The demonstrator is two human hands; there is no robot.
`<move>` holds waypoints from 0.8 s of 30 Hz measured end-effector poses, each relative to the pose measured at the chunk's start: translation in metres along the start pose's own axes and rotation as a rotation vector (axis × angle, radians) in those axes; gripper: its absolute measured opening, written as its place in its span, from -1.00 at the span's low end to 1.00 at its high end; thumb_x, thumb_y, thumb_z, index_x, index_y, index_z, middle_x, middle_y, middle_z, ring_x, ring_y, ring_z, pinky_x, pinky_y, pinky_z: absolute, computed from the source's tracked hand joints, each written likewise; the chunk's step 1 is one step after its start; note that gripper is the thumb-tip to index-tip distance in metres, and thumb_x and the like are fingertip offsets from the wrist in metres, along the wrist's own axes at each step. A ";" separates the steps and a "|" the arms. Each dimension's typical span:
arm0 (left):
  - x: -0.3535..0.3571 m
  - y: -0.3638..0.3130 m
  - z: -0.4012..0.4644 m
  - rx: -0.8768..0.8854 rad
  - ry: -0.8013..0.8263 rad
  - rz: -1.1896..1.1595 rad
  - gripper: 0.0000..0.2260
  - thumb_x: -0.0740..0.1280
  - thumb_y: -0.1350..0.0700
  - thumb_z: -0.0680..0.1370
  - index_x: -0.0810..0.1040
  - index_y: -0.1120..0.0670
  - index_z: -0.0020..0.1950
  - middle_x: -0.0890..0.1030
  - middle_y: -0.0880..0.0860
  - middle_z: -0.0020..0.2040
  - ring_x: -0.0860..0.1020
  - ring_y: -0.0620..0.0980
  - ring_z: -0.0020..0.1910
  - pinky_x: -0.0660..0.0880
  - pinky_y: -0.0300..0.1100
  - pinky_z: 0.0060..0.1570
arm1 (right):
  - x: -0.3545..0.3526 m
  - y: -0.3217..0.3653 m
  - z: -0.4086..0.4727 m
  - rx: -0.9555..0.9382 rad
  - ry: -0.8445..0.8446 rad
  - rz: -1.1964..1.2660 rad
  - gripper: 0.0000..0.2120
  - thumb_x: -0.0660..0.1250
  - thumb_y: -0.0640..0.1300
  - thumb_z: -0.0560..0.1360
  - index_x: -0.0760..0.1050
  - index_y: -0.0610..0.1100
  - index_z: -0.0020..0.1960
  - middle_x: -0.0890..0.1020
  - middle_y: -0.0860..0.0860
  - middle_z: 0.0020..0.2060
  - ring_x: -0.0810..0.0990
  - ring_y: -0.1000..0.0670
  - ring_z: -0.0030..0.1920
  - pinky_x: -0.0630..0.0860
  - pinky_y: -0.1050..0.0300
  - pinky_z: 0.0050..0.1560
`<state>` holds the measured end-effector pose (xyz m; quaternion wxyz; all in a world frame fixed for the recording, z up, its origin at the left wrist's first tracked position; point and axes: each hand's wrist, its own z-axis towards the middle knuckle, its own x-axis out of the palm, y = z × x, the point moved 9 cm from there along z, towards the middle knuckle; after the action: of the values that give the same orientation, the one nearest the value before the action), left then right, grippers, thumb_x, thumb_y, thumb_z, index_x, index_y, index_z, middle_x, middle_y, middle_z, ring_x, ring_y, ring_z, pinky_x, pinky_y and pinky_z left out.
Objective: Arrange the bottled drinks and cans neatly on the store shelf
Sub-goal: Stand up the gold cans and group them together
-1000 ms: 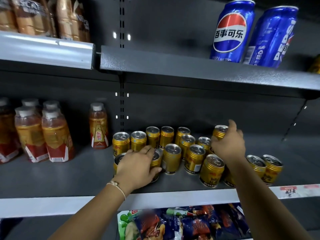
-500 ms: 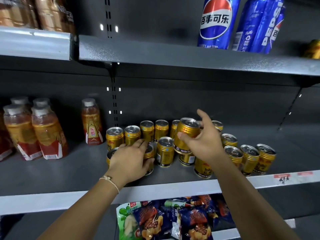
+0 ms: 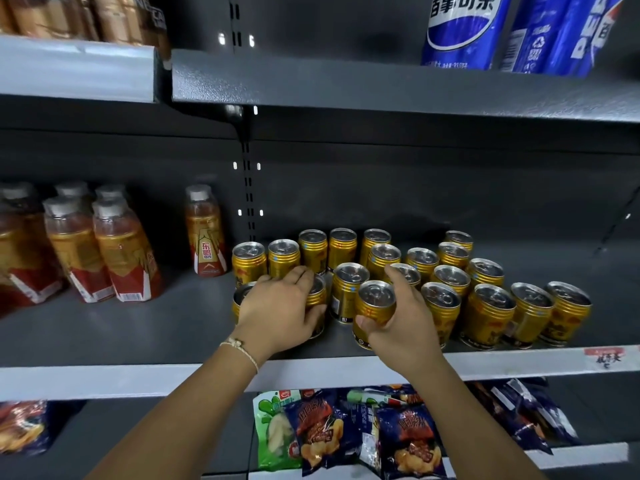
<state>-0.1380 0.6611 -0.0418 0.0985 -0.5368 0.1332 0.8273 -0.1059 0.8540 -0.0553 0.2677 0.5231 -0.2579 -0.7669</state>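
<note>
Two hands work among the gold cans [image 3: 446, 275] on the middle shelf [image 3: 138, 327]. The right hand [image 3: 398, 320] grips one can [image 3: 374, 311] round its side wall, thumb at the near base and fingers curled over the far side, at the front of the shelf just beside the rest of the cluster; whether its base is down or just off the shelf I cannot tell. The left hand [image 3: 280, 306] lies over two front cans at the left end of the group, fingers fairly straight across their tops and thumb against the side of the right one, pressing rather than clasping. These cans look small, stiff and, if full, fairly dense for their size; the ribbed metal should give decent purchase, though a smooth wall can slip in a loose hold. The side wall is the sensible place to take one, as the right hand does; the rim and pull tab offer less control. Packed this close, a nudged can would likely knock its neighbours. Bottles [image 3: 104, 251] stand well apart to the left.
</note>
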 end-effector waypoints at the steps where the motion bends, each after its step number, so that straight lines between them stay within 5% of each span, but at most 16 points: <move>1: -0.001 0.000 0.000 0.000 -0.002 -0.007 -0.37 0.07 -0.31 0.55 0.24 0.00 0.54 0.31 -0.03 0.52 0.51 0.04 0.28 0.43 -0.05 0.21 | 0.003 -0.001 -0.001 0.004 0.000 -0.007 -0.09 0.55 0.02 0.41 0.07 0.14 0.58 0.33 0.05 0.49 0.38 -0.06 0.44 0.44 0.01 0.31; 11: -0.005 -0.002 -0.001 0.006 0.000 -0.054 -0.36 0.10 -0.32 0.55 0.22 0.00 0.53 0.32 -0.01 0.51 0.39 0.05 0.39 0.36 0.00 0.31 | 0.010 -0.008 -0.006 0.031 -0.020 -0.081 -0.10 0.50 0.07 0.46 0.02 0.08 0.60 0.26 0.00 0.53 0.35 -0.10 0.46 0.45 -0.03 0.30; 15: -0.015 0.002 -0.004 -0.022 -0.046 -0.280 -0.44 0.10 -0.29 0.58 0.33 0.00 0.48 0.37 -0.01 0.48 0.32 0.03 0.43 0.35 -0.03 0.37 | 0.010 0.004 -0.010 0.013 0.004 -0.219 -0.07 0.45 0.19 0.45 -0.02 0.05 0.62 0.22 -0.04 0.56 0.24 -0.15 0.51 0.33 -0.09 0.42; 19: -0.040 0.024 -0.009 -0.072 -0.224 -0.733 -0.68 0.19 -0.06 0.63 0.56 0.05 0.29 0.61 -0.02 0.19 0.50 -0.09 0.20 0.44 -0.22 0.17 | -0.004 0.049 -0.002 -0.158 -0.154 -0.257 -0.29 0.38 0.23 0.48 0.33 -0.07 0.51 0.39 -0.12 0.47 0.31 -0.18 0.48 0.29 -0.14 0.44; 24: -0.049 0.079 -0.010 -0.192 -0.346 -0.942 -0.81 0.27 0.11 0.61 0.63 0.01 0.16 0.63 -0.10 0.04 0.56 -0.20 0.04 0.46 -0.36 0.06 | 0.003 0.098 0.030 -0.278 -0.136 -0.215 -0.56 0.36 0.10 0.54 0.53 -0.07 0.36 0.58 -0.03 0.30 0.44 -0.11 0.35 0.41 -0.02 0.30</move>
<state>-0.1336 0.5825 0.0082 0.4319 -0.4002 -0.2181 0.7783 -0.1210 0.7845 0.0183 0.2358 0.4526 -0.1094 -0.8530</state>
